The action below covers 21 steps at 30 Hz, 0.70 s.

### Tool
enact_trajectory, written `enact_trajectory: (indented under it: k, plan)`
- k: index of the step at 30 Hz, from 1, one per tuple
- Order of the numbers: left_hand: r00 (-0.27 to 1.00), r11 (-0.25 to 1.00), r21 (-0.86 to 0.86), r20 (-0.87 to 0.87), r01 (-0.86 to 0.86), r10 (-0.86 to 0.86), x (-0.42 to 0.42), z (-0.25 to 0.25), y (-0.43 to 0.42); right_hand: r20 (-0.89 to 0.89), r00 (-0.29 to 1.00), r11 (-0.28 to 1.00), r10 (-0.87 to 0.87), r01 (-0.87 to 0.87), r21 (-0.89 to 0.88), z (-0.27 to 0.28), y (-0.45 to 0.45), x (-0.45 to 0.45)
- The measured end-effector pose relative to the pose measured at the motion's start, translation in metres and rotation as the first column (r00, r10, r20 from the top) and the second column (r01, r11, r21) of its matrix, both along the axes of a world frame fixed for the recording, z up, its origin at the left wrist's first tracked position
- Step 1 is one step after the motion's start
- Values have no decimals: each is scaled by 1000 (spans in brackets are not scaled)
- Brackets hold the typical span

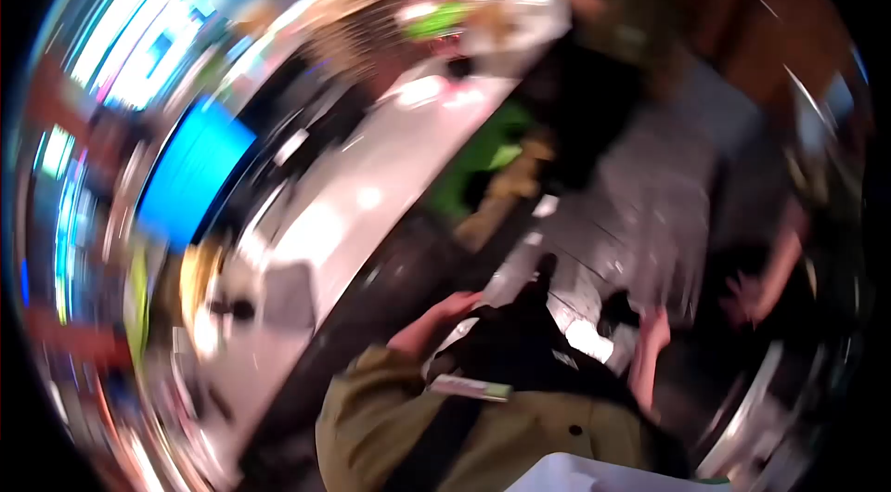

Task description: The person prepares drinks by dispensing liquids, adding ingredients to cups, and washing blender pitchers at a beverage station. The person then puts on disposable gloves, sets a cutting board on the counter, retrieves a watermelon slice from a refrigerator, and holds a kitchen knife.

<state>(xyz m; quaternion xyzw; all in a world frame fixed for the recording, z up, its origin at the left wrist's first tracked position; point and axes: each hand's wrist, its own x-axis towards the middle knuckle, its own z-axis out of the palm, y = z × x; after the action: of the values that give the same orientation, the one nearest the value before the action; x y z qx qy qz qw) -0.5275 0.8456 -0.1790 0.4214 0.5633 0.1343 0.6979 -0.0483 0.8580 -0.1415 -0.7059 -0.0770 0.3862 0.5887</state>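
Motion blur smears much of the head view. My left hand (457, 308) is low in front of my body on the left, close to my dark trousers or apron (506, 343); its fingers are too blurred to read. On the other side, my right hand (655, 330) hangs beside my leg, its fingers also unclear. I make out no object in either hand. Below them are my olive-brown top (548, 422) and a dark strap (436, 441) with a small pale tag (471, 388).
A long white counter (343, 213) runs diagonally on the left. Behind it glows a blue screen-like panel (197, 172). Bright green items (436, 20) lie at its far end. Another person's hand (748, 297) is at right. Grey floor (640, 223) lies ahead.
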Motion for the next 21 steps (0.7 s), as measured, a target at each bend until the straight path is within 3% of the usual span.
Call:
enact_trajectory:
  k: [3,4,7,8,9,11,13,14,15,16,17,19,21]
  plan:
    - [961,974,-99,-170,204,-219,27,-5,91,-56,968,963,-243,235,-131,66,86,12]
    - [941,963,-108,-211,247,-265,45,-5,124,-95,955,959,-282,285,9,83,112,15]
    - [869,911,-104,-272,400,-413,114,-14,213,-79,926,929,-369,368,-26,90,181,60]
    - [836,881,-93,-284,464,-470,135,-22,243,-95,926,929,-366,369,21,60,194,76]
    - [804,855,-69,-306,515,-509,158,-31,277,-21,901,901,-434,433,-17,73,228,87]
    - [719,773,17,-379,634,-582,203,-62,343,116,890,894,-441,447,-25,71,293,108]
    - [520,544,160,-596,823,-612,251,-124,417,113,773,765,-624,634,-111,50,377,137]
    - [426,430,186,-700,884,-574,298,-93,455,239,757,745,-608,648,-160,35,420,159]
    - [585,418,411,-621,810,-522,342,-62,483,371,741,716,-560,658,-234,17,453,178]
    - [854,860,100,-217,500,-472,376,-40,515,267,661,688,-701,726,10,-19,506,199]
    - [929,930,97,-141,356,-341,408,-7,532,164,595,617,-787,751,235,-55,540,222]
    - [992,975,-193,-35,110,-119,429,59,550,233,747,703,-623,665,-252,19,571,259]
    - [956,961,15,98,276,-276,360,-59,573,381,698,655,-606,710,-259,28,610,286]
